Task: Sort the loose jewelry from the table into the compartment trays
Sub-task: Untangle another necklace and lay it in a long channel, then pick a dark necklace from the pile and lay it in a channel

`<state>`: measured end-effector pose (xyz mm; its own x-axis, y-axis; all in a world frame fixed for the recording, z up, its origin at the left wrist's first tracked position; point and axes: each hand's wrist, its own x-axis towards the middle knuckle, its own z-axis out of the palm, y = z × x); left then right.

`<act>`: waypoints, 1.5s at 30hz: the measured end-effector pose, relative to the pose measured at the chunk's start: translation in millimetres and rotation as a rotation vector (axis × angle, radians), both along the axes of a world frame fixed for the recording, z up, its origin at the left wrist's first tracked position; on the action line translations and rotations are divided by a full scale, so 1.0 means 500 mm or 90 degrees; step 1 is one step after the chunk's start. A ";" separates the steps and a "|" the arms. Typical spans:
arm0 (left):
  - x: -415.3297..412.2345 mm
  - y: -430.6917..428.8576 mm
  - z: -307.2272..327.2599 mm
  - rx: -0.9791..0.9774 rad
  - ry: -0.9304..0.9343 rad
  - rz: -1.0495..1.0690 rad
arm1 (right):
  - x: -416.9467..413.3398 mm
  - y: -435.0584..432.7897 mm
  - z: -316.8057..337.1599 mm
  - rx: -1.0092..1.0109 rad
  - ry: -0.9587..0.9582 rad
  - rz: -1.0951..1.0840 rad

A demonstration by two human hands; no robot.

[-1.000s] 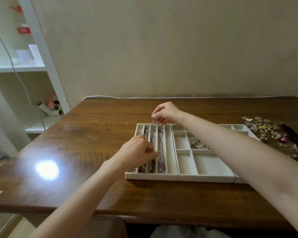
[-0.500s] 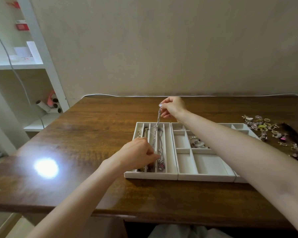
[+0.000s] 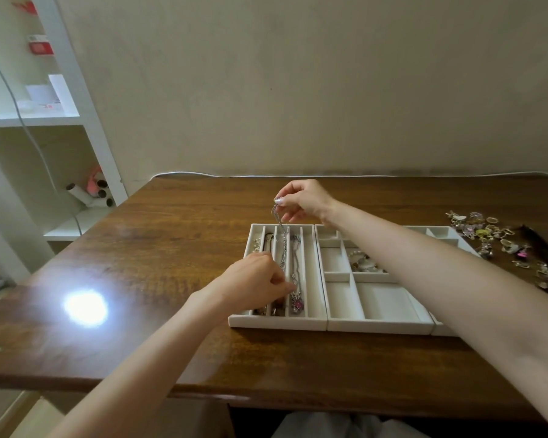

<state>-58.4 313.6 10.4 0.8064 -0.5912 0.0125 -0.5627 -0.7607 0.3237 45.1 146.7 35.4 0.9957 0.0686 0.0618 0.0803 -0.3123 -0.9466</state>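
Head view, single entry.

- **Grips:** right hand [image 3: 301, 200] raised over the far end of the left tray [image 3: 276, 322], grip closed in a pinch on the top of a silver chain [image 3: 283, 254]. Left hand [image 3: 257, 282] low over the same tray, fingers curled at the chain's lower run, apparently pinching it there.
- **Task's thing:** the chain hangs taut between the two hands along a middle long slot; judged to be in the act of being laid down, not yet released.
- **Done:**
  - Left tray: a necklace with a pink pendant [image 3: 297, 306] lies in the slot just right of the chain; darker strands fill the slots to its left, partly hidden by the left hand; the rightmost slot looks bare.
  - Middle tray [image 3: 380, 325]: bracelets [image 3: 366, 263] sit in one far compartment; the near compartments look unfilled.
- **Left:** a pile of loose jewelry [image 3: 494, 235] on the table [image 3: 171, 232] at far right, well apart from the hands, with many small pieces too small to name; a third tray [image 3: 437, 232] is mostly hidden by the right forearm.
- **Judgement:** necklaces near finished; the bulk of the small items is unsorted, so the task is well short of half done.
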 end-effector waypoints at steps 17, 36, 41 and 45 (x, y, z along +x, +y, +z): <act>0.032 0.005 -0.018 -0.180 -0.127 0.090 | -0.013 -0.015 -0.009 -0.189 0.040 0.063; 0.105 -0.022 -0.035 0.113 -0.260 0.051 | -0.051 -0.045 -0.025 -0.335 -0.053 0.017; 0.118 -0.041 -0.028 0.105 -0.211 0.048 | -0.083 -0.067 -0.020 -0.341 -0.065 0.040; 0.117 -0.072 -0.012 -0.028 -0.261 0.089 | -0.120 -0.116 -0.010 -0.332 -0.079 0.037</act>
<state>0.3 277.4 4.5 0.8022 -0.4681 0.3706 -0.5434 -0.8296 0.1284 -15.0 88.6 30.4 0.9768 0.1765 0.1215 0.2127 -0.7305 -0.6489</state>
